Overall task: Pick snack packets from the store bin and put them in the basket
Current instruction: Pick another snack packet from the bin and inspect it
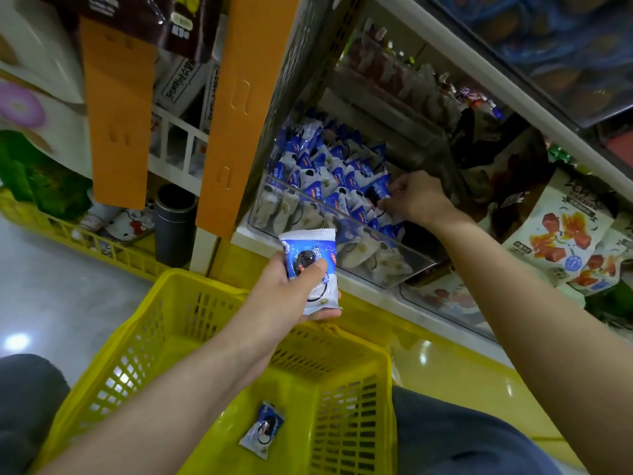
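Note:
A clear plastic store bin (274,214) on the low shelf is full of blue-and-white snack packets (329,169). My left hand (291,293) grips one such packet (310,258) upright, above the far rim of the yellow basket (164,323). My right hand (416,197) reaches into the bin's right side, its fingers pinched on a packet (378,193) in the pile. One packet (262,430) lies on the basket's floor.
Orange card dividers (116,108) hang left of the bin. A dark cylinder (174,221) stands on the floor beside yellow crates (68,234). Orange-printed snack bags (565,234) fill the shelf to the right. My knees flank the basket.

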The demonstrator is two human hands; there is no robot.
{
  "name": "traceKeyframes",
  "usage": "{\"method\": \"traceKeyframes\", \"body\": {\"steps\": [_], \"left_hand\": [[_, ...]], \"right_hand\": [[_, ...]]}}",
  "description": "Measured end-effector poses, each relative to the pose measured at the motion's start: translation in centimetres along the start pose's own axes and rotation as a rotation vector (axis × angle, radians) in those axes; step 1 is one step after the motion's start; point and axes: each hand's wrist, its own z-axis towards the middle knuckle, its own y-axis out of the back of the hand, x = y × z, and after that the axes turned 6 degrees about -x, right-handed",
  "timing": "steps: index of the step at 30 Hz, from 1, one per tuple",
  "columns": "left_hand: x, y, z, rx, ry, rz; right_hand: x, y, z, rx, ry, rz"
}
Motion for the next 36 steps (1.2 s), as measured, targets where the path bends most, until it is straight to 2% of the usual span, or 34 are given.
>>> {"method": "traceKeyframes", "body": {"steps": [5,8,12,17,20,23,25,28,33,36], "left_hand": [[0.2,0.1,0.1,-0.001,-0.003,0.014],[0.2,0.1,0.1,0.001,0.001,0.021],[0.3,0.1,0.1,0.005,0.0,0.042],[0.5,0.1,0.1,0.004,-0.008,0.048],[0.9,0.2,0.0,0.011,-0.021,0.077],[1.9,0.6,0.1,0.001,-0.031,0.159],[2.6,0.9,0.1,-0.01,-0.048,0.222],[3.6,1.0,0.0,-0.023,-0.041,0.22],[5.2,1.4,-0.4,-0.017,-0.017,0.317],[6.0,1.7,-0.5,-0.046,-0.016,0.37]], "right_hand": [[0.1,0.5,0.7,0.033,0.03,-0.096],[-0.2,-0.4,0.9,0.016,-0.017,0.075],[0.1,-2.1,0.9,0.012,0.008,0.221],[0.3,-2.3,0.6,0.059,0.018,0.163],[0.2,-1.8,-1.3,-0.064,0.142,0.156],[0.5,-1.4,-6.0,-0.311,0.35,0.358],[0.2,-1.9,-9.9,-0.372,0.493,0.473],[-1.2,-4.0,-14.9,-0.274,0.524,0.516],[-2.9,-7.6,-18.0,0.157,0.206,0.805],[-3.4,-8.9,-18.4,0.213,0.168,0.933]]}}
